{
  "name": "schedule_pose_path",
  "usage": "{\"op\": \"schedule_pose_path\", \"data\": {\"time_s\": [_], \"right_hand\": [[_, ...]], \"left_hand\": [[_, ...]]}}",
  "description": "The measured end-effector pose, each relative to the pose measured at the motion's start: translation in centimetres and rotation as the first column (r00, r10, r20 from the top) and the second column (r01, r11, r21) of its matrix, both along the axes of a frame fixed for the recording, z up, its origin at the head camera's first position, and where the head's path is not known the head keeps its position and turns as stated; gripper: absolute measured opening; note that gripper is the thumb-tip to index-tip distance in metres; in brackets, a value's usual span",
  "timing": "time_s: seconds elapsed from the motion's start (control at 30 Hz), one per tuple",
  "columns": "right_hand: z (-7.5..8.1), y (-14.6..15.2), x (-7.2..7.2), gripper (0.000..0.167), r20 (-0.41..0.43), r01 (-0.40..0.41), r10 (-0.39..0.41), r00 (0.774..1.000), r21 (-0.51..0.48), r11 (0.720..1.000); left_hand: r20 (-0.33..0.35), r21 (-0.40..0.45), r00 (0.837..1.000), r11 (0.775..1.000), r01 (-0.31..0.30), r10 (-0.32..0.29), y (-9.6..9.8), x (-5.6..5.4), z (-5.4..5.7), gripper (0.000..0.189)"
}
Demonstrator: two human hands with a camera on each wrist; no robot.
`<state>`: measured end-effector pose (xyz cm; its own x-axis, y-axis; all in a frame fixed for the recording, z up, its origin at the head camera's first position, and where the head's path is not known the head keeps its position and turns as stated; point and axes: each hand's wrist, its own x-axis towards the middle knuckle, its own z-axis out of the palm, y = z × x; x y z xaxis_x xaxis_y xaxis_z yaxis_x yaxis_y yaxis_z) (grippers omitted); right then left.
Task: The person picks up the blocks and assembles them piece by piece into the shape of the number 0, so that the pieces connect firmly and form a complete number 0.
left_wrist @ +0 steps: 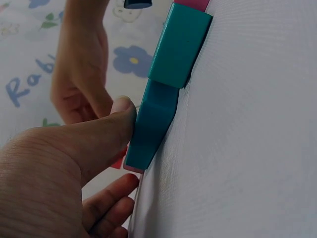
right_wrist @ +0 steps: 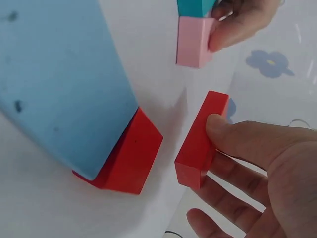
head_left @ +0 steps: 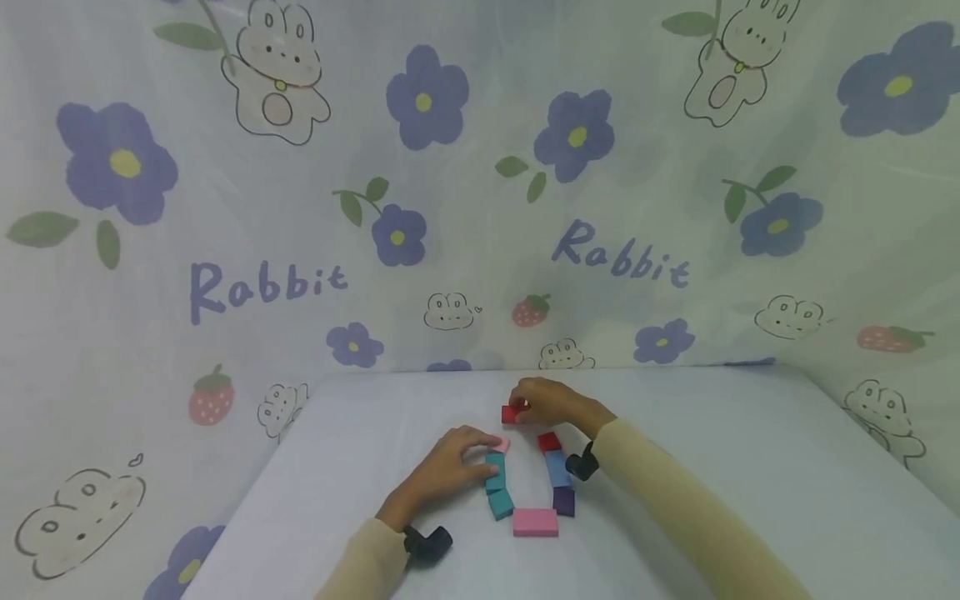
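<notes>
Between thumb and fingers, my right hand (head_left: 553,402) holds a red rectangular block (right_wrist: 202,141) over the far side of a ring of blocks. My left hand (head_left: 453,460) rests at the ring's left side. Its thumb presses the long teal block (left_wrist: 152,124), and a fingertip touches the small pink block (right_wrist: 193,42) beyond it. A second red block (right_wrist: 136,158) stands on the right side, against the light blue block (head_left: 558,469). A gap lies between the small pink block and this red block, with the held block just beyond it.
Nearer me, the ring continues with a smaller teal block (head_left: 500,504), a large pink block (head_left: 536,522) and a dark purple block (head_left: 564,502). All lie on a white table (head_left: 300,517). A patterned curtain (head_left: 480,183) hangs behind and at both sides.
</notes>
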<state>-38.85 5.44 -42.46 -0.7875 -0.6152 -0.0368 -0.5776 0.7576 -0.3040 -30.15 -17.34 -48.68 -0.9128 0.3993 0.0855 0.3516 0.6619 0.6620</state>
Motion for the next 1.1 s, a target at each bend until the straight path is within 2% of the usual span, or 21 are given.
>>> {"op": "schedule_pose_path", "data": {"time_s": [0.33,0.47,0.67,1.1], "right_hand": [[-0.1,0.4,0.7,0.024,0.033,-0.009,0.01,0.999,-0.006,1.0],[-0.3,0.4,0.9,0.026,0.03,0.002,-0.002,1.0,0.011,1.0],[-0.8,0.3,1.1,0.028,0.044,-0.031,0.031,0.999,0.008,0.999],[-1.1,0.6,1.6,0.028,0.062,-0.026,0.025,0.998,0.015,1.0]], "left_hand": [[-0.006,-0.003,1.0,1.0,-0.01,0.01,0.0,-0.2,0.4,0.046],[-0.011,-0.007,1.0,1.0,-0.011,0.011,0.0,-0.3,0.3,0.045],[-0.013,0.004,1.0,1.0,-0.007,0.007,-0.2,-0.4,-0.1,0.046],[-0.019,0.012,1.0,1.0,-0.001,0.001,0.1,0.0,-0.1,0.046]]}}
